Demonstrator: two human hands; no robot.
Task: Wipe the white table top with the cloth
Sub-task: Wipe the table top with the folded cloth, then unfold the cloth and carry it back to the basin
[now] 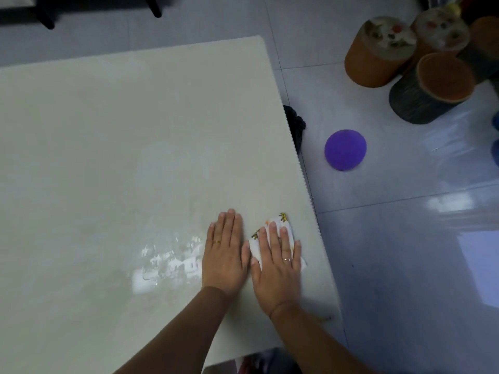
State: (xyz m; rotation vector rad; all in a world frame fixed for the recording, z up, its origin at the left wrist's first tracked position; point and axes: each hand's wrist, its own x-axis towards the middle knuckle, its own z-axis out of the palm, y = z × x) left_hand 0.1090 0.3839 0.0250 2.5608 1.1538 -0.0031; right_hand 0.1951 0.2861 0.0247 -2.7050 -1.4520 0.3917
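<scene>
Head view, looking down on the white counter (108, 157).

Right hand (278, 265): palm down on the cloth (285, 222), fingers (272, 238) straight and slightly spread, pressing flat; nothing is curled round the fabric. Ring on one finger.

Left hand (225, 255): palm down on bare counter just beside the right hand, fingers (231, 225) straight and held together, holding nothing. Ring on one finger. The thumbs of the two hands are nearly touching.

Cloth: small, folded, white with a yellow-orange print. It lies near the counter's right edge, toward the near corner, mostly covered by the right hand; its far end and a near corner show past the fingers.

Counter surface: a bright, streaky patch (167, 263) lies left of the left hand; wet or only glare, cannot tell.

Floor (405, 265), glossy tile, to the right: purple ball (345, 149) near the counter edge; a dark bundle (297, 122) half hidden at that edge; a cluster of cylindrical tubs (375, 63) further back, orange and dark-sided.
</scene>
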